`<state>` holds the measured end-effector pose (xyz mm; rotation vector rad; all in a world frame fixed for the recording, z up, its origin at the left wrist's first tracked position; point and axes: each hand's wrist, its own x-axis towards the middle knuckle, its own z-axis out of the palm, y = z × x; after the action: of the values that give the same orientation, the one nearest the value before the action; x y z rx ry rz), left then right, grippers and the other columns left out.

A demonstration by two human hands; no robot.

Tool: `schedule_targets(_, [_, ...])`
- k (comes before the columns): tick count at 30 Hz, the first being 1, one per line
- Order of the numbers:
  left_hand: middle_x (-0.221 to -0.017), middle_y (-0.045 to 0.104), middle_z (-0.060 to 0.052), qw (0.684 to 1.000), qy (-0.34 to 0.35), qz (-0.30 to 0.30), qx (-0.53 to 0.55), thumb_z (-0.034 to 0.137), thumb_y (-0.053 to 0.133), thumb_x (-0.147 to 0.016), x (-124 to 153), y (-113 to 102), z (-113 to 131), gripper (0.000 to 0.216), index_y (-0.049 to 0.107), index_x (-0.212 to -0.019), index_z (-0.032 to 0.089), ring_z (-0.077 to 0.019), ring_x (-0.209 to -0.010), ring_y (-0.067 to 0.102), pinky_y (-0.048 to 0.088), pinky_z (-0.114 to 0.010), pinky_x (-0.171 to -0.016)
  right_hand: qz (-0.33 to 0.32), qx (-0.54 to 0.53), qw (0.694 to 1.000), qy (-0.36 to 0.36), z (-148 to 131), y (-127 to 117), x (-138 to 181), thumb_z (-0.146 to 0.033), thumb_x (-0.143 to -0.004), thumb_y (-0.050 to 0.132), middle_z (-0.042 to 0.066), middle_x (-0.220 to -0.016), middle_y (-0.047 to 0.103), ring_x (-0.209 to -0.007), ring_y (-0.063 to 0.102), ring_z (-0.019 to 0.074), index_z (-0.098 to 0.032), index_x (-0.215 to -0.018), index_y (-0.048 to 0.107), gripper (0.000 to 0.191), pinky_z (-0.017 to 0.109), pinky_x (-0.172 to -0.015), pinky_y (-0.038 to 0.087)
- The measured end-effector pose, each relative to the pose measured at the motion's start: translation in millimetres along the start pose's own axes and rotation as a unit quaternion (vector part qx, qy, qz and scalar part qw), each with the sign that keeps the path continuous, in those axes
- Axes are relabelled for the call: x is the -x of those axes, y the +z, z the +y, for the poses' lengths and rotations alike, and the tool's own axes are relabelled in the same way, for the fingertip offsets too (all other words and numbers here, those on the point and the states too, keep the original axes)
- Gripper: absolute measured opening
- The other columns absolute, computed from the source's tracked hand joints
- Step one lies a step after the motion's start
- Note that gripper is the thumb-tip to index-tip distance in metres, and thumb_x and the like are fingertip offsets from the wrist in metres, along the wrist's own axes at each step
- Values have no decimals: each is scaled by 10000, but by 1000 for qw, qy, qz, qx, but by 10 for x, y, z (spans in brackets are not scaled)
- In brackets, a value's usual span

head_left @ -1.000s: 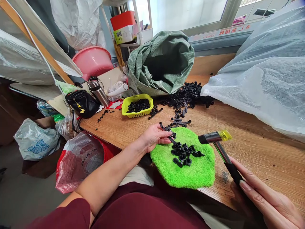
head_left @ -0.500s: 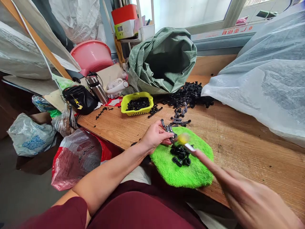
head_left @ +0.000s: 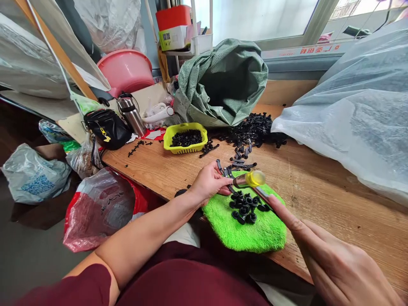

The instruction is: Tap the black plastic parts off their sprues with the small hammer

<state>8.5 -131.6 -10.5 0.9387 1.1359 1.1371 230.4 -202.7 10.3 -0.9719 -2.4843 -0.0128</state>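
Note:
My left hand (head_left: 208, 182) pinches a black jointed plastic part (head_left: 227, 171) at the left edge of a green fluffy cloth (head_left: 258, 236). My right hand (head_left: 341, 259) grips a small hammer (head_left: 255, 178) with a yellow, see-through face, its index finger stretched along the handle. The dark end of the hammer head is at the part by my left fingertips; whether they touch I cannot tell. On the cloth below lies a small heap of black round-headed pieces (head_left: 245, 207).
Behind the cloth, loose black parts (head_left: 241, 155) lead to a larger pile (head_left: 255, 127) by an open green woven sack (head_left: 223, 85). A yellow basket (head_left: 185, 149) holds small black pieces. Clear plastic sheeting (head_left: 350, 136) covers the right side; a black pouch (head_left: 106, 129) and steel flask (head_left: 131, 114) stand left.
The hammer, blurred before, now shows sharply, its yellow face turned to the right and slightly higher. My left hand keeps its hold on the black part. The whole view has shifted slightly.

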Motion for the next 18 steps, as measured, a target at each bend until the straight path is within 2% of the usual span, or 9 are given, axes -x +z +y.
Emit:
schedule_targets(3, [-481, 561, 61, 1000, 9, 5, -12, 196, 766, -606, -8, 1, -30, 418, 381, -767, 178, -86, -399, 537, 457, -188, -429, -17, 21, 1000, 1, -26, 60, 6, -112, -897, 251, 24, -724, 691, -377, 577, 183, -256, -1480, 175, 606, 258, -295, 433])
schedule_targets(5, [-499, 563, 55, 1000, 19, 7, -16, 202, 775, -587, -12, -7, -30, 411, 400, -755, 172, -69, -395, 507, 397, -158, -409, -34, 7, 999, 11, -24, 86, 24, -99, -899, 245, 36, -872, 715, -455, 630, 190, -282, -1476, 179, 609, 252, -320, 460])
schedule_targets(7, [-550, 581, 42, 999, 35, 8, 0, 192, 759, -594, -7, -44, 5, 371, 439, -778, 159, -60, -425, 504, 355, -146, -418, -26, -43, 998, 31, -10, 72, 46, -126, -930, 265, 36, -1082, 678, -720, 687, 205, -303, -1470, 199, 571, 234, -468, 540])
schedule_targets(9, [-621, 606, 23, 998, 47, 10, 28, 167, 719, -620, 16, -120, 80, 313, 476, -816, 148, -65, -490, 530, 367, -157, -466, 11, -91, 994, 54, 12, 22, 70, -170, -956, 294, 13, -1264, 573, -1005, 607, 203, -313, -1461, 234, 528, 224, -689, 550])
schedule_targets(10, [-658, 615, 13, 998, 47, 9, 39, 151, 699, -629, 38, -171, 127, 290, 491, -831, 144, -70, -532, 545, 385, -167, -505, 27, -106, 992, 67, 25, -8, 85, -190, -962, 303, -3, -1326, 512, -1081, 553, 198, -320, -1457, 243, 515, 228, -770, 523])
schedule_targets(12, [-715, 620, 0, 998, 33, -6, 49, 132, 671, -637, 106, -282, 226, 264, 517, -850, 137, -78, -607, 558, 405, -184, -577, 48, -119, 987, 95, 58, -57, 124, -216, -968, 315, -39, -1364, 453, -1126, 503, 188, -346, -1451, 250, 505, 249, -862, 468])
schedule_targets(14, [-739, 604, 1, 998, 4, -29, 50, 133, 652, -652, 201, -377, 306, 252, 534, -874, 139, -77, -630, 544, 403, -191, -605, 51, -121, 983, 129, 97, -76, 177, -242, -968, 334, -64, -1351, 459, -1114, 508, 182, -375, -1443, 262, 498, 256, -889, 444])
schedule_targets(18, [-703, 563, 13, 992, -93, -80, 8, 192, 596, -726, 394, -452, 358, 272, 556, -993, 158, -66, -554, 484, 358, -197, -546, 61, -114, 977, 169, 164, -39, 308, -296, -964, 346, -78, -1352, 439, -1143, 471, 183, -386, -1417, 324, 462, 242, -889, 434])
